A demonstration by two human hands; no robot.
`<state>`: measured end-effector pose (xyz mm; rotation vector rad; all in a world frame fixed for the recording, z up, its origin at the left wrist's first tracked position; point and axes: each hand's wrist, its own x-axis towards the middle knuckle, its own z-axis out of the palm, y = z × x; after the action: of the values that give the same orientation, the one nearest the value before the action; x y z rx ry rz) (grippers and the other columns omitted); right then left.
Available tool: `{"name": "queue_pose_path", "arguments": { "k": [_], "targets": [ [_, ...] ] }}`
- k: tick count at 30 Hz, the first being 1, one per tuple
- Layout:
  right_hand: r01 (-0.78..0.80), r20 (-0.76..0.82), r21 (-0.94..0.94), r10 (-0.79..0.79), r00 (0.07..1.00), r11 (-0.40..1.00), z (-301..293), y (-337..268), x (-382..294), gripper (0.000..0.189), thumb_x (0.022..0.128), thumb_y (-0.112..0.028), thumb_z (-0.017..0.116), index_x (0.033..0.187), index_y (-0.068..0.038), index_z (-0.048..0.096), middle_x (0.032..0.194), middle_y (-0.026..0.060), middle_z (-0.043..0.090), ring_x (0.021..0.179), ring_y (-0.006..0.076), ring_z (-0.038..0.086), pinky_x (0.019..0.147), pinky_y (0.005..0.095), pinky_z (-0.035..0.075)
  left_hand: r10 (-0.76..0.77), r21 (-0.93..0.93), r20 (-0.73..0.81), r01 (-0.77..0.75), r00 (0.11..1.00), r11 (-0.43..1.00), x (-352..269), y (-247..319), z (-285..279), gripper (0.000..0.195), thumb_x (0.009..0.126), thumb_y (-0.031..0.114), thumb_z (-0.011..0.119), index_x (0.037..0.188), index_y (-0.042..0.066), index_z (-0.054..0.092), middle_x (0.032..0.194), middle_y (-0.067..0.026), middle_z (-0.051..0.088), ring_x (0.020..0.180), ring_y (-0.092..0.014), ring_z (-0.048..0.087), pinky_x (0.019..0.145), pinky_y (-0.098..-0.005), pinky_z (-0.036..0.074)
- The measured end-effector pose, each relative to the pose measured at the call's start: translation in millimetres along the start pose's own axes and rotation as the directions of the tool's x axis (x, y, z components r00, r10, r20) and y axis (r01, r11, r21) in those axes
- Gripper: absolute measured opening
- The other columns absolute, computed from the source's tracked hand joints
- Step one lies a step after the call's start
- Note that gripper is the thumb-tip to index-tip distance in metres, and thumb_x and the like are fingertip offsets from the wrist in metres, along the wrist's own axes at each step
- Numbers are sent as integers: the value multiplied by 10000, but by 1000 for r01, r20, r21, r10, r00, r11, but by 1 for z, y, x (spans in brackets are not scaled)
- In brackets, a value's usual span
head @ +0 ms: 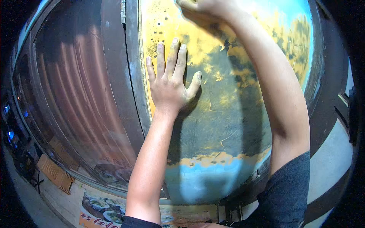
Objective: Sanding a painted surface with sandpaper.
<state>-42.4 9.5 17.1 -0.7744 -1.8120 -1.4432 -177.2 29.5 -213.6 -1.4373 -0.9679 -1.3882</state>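
Observation:
My left hand [171, 79] lies flat with its fingers apart on an upright panel [211, 122], near the panel's left edge, and holds nothing. The panel shows patches of yellow, dark grey and light blue, with worn or scraped spots and some small cracks. Higher up, at the top edge of the picture, my right hand [199, 7] is bent with curled fingers close to the panel. Its fingertips are partly cut off by the frame, so whether it holds something cannot be seen. Yellowish dust or paint marks the left fingertips. Both arms cast shadows on the panel.
A dark frame with a metal hinge [123, 12] borders the panel on the left. Beyond it stands a glass pane with a reddish-brown curtain [91, 94] behind. Below are a printed food banner [99, 206] and a brown slatted object [55, 173] at the lower left.

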Motion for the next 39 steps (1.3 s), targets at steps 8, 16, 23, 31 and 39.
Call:
{"name": "queue_pose_path", "arguments": {
  "k": [8, 16, 23, 31, 39],
  "targets": [
    [62, 26, -10, -62, 998, 998, 15, -10, -30, 705, 1080, -432, 271, 1608, 36, 269, 1700, 240, 207, 1596, 375, 139, 1310, 505, 96, 1, 4, 3, -1, 1000, 1000, 1, 3, -2, 738, 891, 540, 639, 1517, 163, 539, 1648, -27, 419, 1565, -320, 282, 1259, -583, 147],
    [-86, -145, 44, 92, 985, 995, 17, 12, -30, 716, 1083, -411, 275, 1597, 85, 237, 1687, 284, 204, 1579, 433, 162, 1298, 522, 95, 8, 16, 34, -9, 999, 1000, 3, 5, -7, 743, 930, 527, 625, 1546, 131, 499, 1659, -58, 405, 1572, -336, 268, 1252, -575, 153],
    [96, 8, -155, -96, 995, 983, 4, 26, -57, 629, 1095, -350, 316, 1579, 51, 338, 1693, 237, 240, 1583, 399, 184, 1292, 531, 163, 1, 44, 25, -2, 1000, 999, 1, -1, -6, 749, 882, 512, 663, 1530, 165, 521, 1647, -34, 420, 1563, -323, 287, 1254, -585, 161],
    [16, 19, 67, -17, 1000, 998, 17, 14, -109, 663, 1075, -363, 299, 1615, 21, 272, 1709, 235, 188, 1594, 420, 109, 1303, 523, 57, 6, 57, 55, -9, 998, 998, 5, 3, -3, 722, 941, 532, 609, 1546, 156, 498, 1671, -34, 379, 1580, -329, 239, 1260, -591, 122],
    [-259, -19, 127, 263, 965, 958, -15, 76, -110, 731, 1023, -428, 418, 1611, -7, 311, 1708, 207, 217, 1584, 397, 170, 1297, 500, 126, 103, 112, -25, -99, 994, 989, 68, 11, 20, 644, 998, 534, 515, 1565, 229, 476, 1673, 7, 368, 1580, -338, 228, 1232, -676, 127]
  ]
}}
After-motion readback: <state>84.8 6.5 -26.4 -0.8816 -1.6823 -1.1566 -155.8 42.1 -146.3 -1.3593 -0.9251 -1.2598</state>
